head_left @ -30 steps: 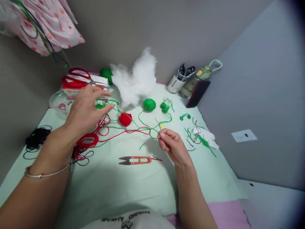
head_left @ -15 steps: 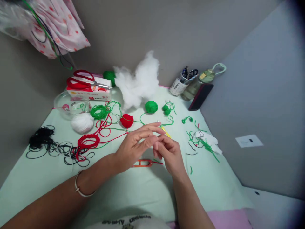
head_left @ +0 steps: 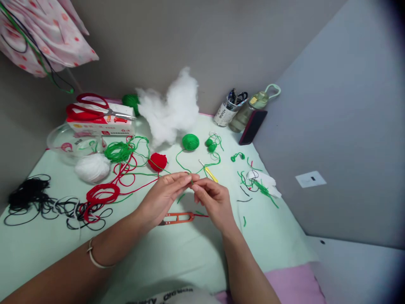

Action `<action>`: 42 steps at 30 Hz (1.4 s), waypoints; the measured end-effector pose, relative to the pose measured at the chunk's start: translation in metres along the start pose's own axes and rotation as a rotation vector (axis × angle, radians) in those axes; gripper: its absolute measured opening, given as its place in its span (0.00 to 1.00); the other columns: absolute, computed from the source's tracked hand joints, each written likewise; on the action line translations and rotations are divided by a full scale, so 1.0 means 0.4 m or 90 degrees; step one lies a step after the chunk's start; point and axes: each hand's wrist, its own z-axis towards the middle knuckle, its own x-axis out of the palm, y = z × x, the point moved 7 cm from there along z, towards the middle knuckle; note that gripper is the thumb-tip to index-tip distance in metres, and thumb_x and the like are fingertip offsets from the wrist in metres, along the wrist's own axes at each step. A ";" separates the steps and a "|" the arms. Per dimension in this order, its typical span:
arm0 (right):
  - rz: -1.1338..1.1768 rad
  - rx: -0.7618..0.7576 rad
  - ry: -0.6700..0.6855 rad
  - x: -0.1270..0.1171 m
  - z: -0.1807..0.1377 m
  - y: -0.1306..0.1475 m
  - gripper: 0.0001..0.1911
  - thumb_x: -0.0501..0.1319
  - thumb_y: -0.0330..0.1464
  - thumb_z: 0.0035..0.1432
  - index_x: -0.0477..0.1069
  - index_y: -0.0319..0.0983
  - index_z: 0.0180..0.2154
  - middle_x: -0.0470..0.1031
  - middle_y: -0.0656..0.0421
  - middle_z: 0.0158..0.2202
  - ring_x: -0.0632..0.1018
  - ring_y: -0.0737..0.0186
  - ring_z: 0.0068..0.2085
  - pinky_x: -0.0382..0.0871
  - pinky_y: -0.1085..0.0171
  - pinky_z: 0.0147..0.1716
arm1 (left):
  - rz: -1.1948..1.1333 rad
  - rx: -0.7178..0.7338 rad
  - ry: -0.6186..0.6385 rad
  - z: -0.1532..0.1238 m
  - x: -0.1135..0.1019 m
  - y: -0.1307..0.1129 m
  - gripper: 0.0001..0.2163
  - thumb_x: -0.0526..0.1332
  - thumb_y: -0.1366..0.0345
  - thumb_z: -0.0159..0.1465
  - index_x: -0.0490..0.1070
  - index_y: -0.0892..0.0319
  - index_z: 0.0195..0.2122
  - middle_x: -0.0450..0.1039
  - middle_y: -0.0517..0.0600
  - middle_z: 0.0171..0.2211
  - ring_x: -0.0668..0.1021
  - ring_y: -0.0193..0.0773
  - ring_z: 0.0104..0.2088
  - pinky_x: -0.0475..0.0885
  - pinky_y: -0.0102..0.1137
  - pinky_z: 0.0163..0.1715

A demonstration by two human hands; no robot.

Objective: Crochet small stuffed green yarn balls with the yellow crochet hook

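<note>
My left hand (head_left: 164, 192) and my right hand (head_left: 215, 200) meet fingertip to fingertip over the middle of the table. A short bit of green yarn (head_left: 191, 181) shows between the pinched fingers of both. Just beyond them lies a crochet hook (head_left: 211, 175) with a yellow handle, green yarn running beside it. Orange thread snips (head_left: 179, 218) rest on the cloth below the hands, their tip partly behind my left hand. Behind the hands sit a green yarn ball (head_left: 190, 142) and a red yarn ball (head_left: 157, 162).
White stuffing (head_left: 171, 109) stands at the back. On the left are red scissors (head_left: 95, 107) on a box (head_left: 104, 125), a white yarn ball (head_left: 93, 168) and tangled black cord (head_left: 28, 194). Rightward stand a pen cup (head_left: 225, 112), a bottle (head_left: 242, 118), a phone (head_left: 253, 127) and yarn scraps (head_left: 262, 188).
The view has swung right, so things sit further left. My left fingers, stretched out before, have closed in to a pinch against my right fingertips. The hook shows more fully.
</note>
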 end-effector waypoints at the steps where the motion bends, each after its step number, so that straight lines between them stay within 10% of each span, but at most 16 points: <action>1: -0.059 -0.009 -0.006 -0.012 0.004 0.001 0.13 0.62 0.42 0.66 0.75 0.41 0.34 0.71 0.63 0.23 0.69 0.66 0.25 0.62 0.64 0.27 | -0.017 -0.006 -0.011 0.002 -0.006 -0.001 0.08 0.67 0.59 0.65 0.82 0.56 0.36 0.82 0.51 0.43 0.79 0.42 0.49 0.69 0.36 0.58; 8: -0.820 0.111 -0.035 -0.114 0.035 -0.043 0.12 0.53 0.30 0.70 0.73 0.39 0.49 0.76 0.50 0.49 0.77 0.56 0.41 0.54 0.61 0.30 | -0.127 0.008 -0.104 -0.007 -0.054 -0.029 0.04 0.68 0.63 0.64 0.81 0.56 0.35 0.78 0.48 0.37 0.78 0.33 0.39 0.74 0.30 0.49; 21: -0.916 0.099 0.093 -0.123 0.098 -0.064 0.11 0.53 0.27 0.68 0.73 0.39 0.44 0.77 0.51 0.45 0.75 0.55 0.47 0.54 0.62 0.31 | -0.166 -0.029 -0.134 -0.058 -0.078 0.009 0.10 0.74 0.62 0.57 0.83 0.62 0.35 0.75 0.48 0.32 0.77 0.30 0.33 0.76 0.25 0.38; 31: -1.055 0.235 0.103 -0.294 0.049 0.049 0.13 0.53 0.24 0.64 0.76 0.39 0.39 0.81 0.52 0.33 0.78 0.56 0.32 0.47 0.61 0.27 | -0.137 -0.047 -0.139 -0.069 -0.102 0.033 0.11 0.75 0.59 0.56 0.82 0.61 0.35 0.74 0.48 0.33 0.76 0.31 0.33 0.74 0.27 0.39; 36: -0.652 0.075 -0.137 -0.330 -0.018 0.117 0.13 0.62 0.34 0.63 0.78 0.45 0.49 0.81 0.56 0.30 0.77 0.57 0.30 0.59 0.60 0.30 | -0.098 -0.041 -0.135 -0.075 -0.095 0.026 0.09 0.73 0.60 0.58 0.82 0.59 0.35 0.74 0.46 0.32 0.76 0.31 0.33 0.71 0.26 0.41; 42: 0.180 0.052 -0.182 -0.143 -0.018 0.046 0.15 0.70 0.39 0.56 0.78 0.45 0.46 0.81 0.60 0.31 0.69 0.68 0.24 0.60 0.66 0.23 | 0.045 -0.063 -0.104 -0.091 -0.056 0.026 0.08 0.70 0.58 0.62 0.80 0.55 0.37 0.74 0.45 0.28 0.73 0.31 0.31 0.64 0.24 0.28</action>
